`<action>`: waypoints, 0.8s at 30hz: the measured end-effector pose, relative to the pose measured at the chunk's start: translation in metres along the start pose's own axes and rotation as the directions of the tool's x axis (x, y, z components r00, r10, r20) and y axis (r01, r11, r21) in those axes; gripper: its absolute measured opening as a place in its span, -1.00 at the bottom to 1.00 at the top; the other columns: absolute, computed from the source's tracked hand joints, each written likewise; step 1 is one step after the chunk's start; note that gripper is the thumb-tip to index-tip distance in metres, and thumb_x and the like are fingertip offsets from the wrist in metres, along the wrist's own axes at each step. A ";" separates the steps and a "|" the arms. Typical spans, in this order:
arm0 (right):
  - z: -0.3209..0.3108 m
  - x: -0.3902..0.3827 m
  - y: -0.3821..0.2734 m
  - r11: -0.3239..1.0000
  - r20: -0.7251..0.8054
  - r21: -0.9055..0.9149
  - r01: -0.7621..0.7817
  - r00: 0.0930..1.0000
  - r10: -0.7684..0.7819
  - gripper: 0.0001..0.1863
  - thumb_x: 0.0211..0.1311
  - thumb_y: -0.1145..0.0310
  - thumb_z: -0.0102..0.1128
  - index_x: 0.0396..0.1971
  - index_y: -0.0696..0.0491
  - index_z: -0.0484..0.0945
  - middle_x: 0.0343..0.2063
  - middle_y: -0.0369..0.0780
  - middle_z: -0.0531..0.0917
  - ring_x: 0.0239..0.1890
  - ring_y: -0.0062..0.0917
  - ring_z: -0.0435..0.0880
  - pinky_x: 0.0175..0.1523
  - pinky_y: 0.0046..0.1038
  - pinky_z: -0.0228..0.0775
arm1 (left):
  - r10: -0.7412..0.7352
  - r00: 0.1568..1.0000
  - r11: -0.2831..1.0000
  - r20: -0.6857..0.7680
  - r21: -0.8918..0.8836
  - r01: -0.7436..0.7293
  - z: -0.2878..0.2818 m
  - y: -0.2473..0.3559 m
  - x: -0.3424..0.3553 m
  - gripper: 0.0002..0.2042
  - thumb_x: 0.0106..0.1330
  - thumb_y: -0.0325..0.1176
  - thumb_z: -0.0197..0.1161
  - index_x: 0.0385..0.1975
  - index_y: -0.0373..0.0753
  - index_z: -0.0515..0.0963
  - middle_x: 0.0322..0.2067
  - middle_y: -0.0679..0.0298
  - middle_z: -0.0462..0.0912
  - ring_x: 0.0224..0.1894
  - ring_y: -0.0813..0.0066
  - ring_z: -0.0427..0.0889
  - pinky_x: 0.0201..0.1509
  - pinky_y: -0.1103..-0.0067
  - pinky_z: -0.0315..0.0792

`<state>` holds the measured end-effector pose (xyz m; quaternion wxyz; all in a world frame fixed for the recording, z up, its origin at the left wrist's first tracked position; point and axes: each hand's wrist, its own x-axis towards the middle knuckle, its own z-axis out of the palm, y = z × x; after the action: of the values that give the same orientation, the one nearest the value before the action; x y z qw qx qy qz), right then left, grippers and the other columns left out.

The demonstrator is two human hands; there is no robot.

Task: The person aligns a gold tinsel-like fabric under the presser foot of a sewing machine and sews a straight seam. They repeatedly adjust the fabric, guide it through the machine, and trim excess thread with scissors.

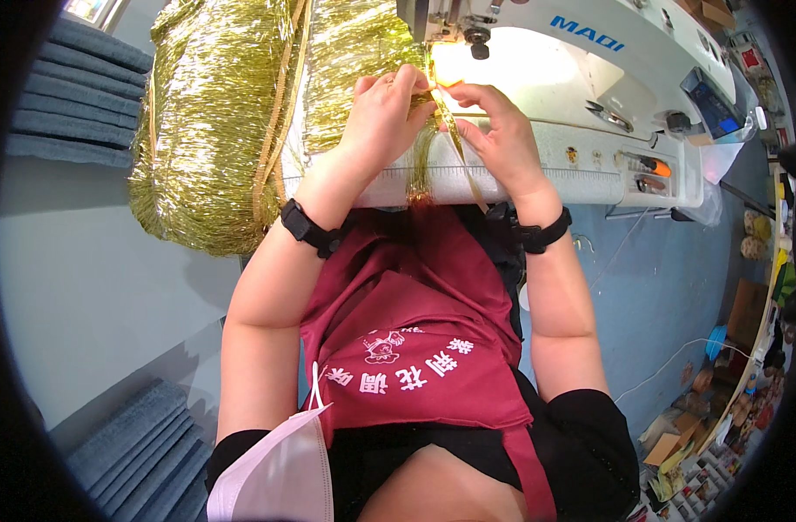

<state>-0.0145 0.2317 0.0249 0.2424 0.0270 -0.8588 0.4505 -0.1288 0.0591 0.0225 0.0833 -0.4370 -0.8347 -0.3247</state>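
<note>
1. Wearing a maroon apron (398, 300), lower centre of frame; white characters (402, 378) and a small cartoon figure (382, 350) printed on it.
2. Right hand (507, 143): your thumb and index are at the gold strip (461, 150), upper centre; can't tell if they grip.
3. Left hand (385, 113): your fingertips pinch that strip, near the sewing machine (659, 57) head.
4. Step looks like lining up the strip. Next move probably calls for keeping it flat, fingertips clear.
5. Gold tinsel fringe (207, 130) bunched upper left.
6. Machine arm, upper right: blue block lettering (587, 33). Display unit (709, 97) beyond: text too small.

blue-lettered sewing machine (659, 65), white-lettered apron (424, 309)
</note>
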 end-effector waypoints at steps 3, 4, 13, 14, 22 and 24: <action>-0.002 0.005 0.002 0.994 0.017 -0.001 0.105 0.994 -0.105 -0.61 0.20 0.49 0.37 0.05 -0.02 0.62 -0.08 -0.19 0.72 0.00 -0.27 0.70 0.08 -0.30 0.56 | -0.004 1.000 0.996 0.023 0.085 0.002 0.000 0.008 0.000 -0.62 0.24 -0.16 0.46 -0.10 -0.18 0.48 -0.25 0.18 0.74 -0.08 0.15 0.71 0.15 0.27 0.36; -0.002 0.007 0.003 0.993 0.017 0.008 0.118 0.993 -0.118 -0.63 0.21 0.50 0.35 0.04 -0.03 0.63 -0.07 -0.19 0.72 0.02 -0.27 0.70 0.10 -0.30 0.55 | -0.009 0.999 0.994 0.039 0.112 0.004 -0.001 0.012 -0.001 -0.60 0.22 -0.13 0.48 -0.10 -0.18 0.48 -0.26 0.18 0.73 -0.07 0.16 0.71 0.16 0.27 0.36; -0.004 -0.004 0.002 0.973 0.070 -0.070 0.219 0.974 -0.214 -0.75 0.21 0.49 0.34 -0.10 0.00 0.72 -0.10 -0.21 0.77 -0.01 -0.28 0.73 0.11 -0.30 0.54 | -0.015 0.988 0.993 0.153 0.114 -0.002 -0.010 0.014 -0.009 -0.60 0.20 -0.12 0.47 -0.08 -0.16 0.52 -0.18 0.17 0.73 0.06 0.21 0.66 0.23 0.28 0.35; -0.004 -0.007 0.001 0.962 0.093 -0.110 0.250 0.966 -0.240 -0.75 0.21 0.49 0.34 -0.10 0.00 0.72 -0.11 -0.22 0.78 -0.02 -0.29 0.73 0.11 -0.30 0.54 | -0.005 0.986 0.996 0.167 0.091 -0.011 -0.011 0.012 -0.011 -0.62 0.21 -0.14 0.45 -0.07 -0.15 0.53 -0.15 0.18 0.73 0.08 0.21 0.65 0.25 0.28 0.34; 0.007 -0.031 -0.014 0.913 0.075 -0.281 0.297 0.955 -0.288 -0.76 0.13 0.43 0.40 -0.16 0.02 0.77 -0.10 -0.26 0.78 -0.01 -0.38 0.73 0.07 -0.31 0.50 | 0.121 0.992 0.964 0.037 0.233 -0.126 -0.009 0.012 -0.029 -0.76 0.31 -0.24 0.35 -0.07 -0.13 0.67 0.03 0.27 0.68 0.14 0.28 0.61 0.32 0.30 0.33; 0.010 -0.035 -0.015 0.905 0.077 -0.316 0.283 0.959 -0.273 -0.76 0.14 0.42 0.39 -0.15 0.01 0.77 -0.09 -0.26 0.78 0.00 -0.40 0.73 0.08 -0.33 0.49 | 0.113 0.993 0.963 0.026 0.242 -0.116 -0.009 0.013 -0.031 -0.77 0.33 -0.23 0.34 -0.08 -0.13 0.70 0.01 0.31 0.68 0.13 0.30 0.62 0.30 0.33 0.34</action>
<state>0.0170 0.2087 0.0161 0.2920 0.1160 -0.9120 0.2638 -0.1007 0.0377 0.0228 0.1498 -0.4729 -0.8420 -0.2120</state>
